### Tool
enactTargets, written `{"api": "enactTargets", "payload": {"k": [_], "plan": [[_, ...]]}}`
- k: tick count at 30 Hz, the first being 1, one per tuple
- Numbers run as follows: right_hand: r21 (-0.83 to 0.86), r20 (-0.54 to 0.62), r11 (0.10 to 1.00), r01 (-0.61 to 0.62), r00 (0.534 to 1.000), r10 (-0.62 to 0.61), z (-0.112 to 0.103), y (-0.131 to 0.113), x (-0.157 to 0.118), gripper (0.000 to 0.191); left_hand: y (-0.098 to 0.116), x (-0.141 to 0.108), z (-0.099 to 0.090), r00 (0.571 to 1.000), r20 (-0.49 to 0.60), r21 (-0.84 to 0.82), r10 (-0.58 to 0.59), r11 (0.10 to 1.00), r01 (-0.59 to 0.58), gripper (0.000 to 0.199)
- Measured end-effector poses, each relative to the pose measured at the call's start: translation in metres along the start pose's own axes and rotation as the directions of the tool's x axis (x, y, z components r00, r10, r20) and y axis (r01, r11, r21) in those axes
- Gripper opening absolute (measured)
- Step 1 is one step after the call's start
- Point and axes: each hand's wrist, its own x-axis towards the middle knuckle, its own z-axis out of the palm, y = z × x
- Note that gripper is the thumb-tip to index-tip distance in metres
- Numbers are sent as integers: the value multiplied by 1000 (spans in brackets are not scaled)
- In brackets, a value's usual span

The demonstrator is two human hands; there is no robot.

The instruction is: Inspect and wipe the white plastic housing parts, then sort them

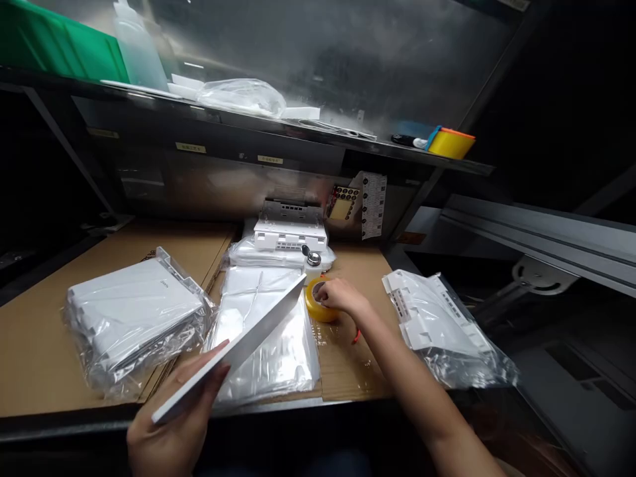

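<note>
Head view: left hand (171, 430) grips thin, flat white panel (243, 344); right hand (342, 296) grips yellow roll (320, 313).

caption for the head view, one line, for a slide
Left hand holds a white panel while the right hand touches a yellow tape roll beside clear bags.

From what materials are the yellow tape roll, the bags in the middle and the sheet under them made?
Tape roll: probably glossy plastic film, amber and slightly see-through.
Bags: thin clear plastic, shiny; they wrinkle and throw bright reflections.
Sheet under them: likely cardboard, matt brown, with a visible seam and printed marks.
</note>
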Motion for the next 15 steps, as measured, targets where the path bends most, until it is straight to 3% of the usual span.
{"api": "enactTargets", "payload": {"k": [3, 6, 9, 12, 15], "plan": [[-79, 164, 996, 47, 986, -34, -2, 2, 5, 27, -16, -7, 0, 990, 137, 73, -33, 997, 23, 21], [-123, 235, 987, 100, 970, -69, -16, 5, 7, 19, -30, -11, -4, 955, 297, 105, 22, 993, -55, 25], [-196, 131, 976, 94, 989, -69, -32, 4, 19, 21, -43, -12, -7, 913, 387, 62, 131, 984, -167, 33], [-296, -11, 954, 50, 998, -56, -39, -1, 39, 32, -50, -11, -7, 891, 426, 77, 156, 975, -208, 37], [-380, -35, 924, 47, 997, -65, -37, -10, 57, 27, -50, -8, -8, 887, 431, 109, 168, 966, -236, 37]]}}
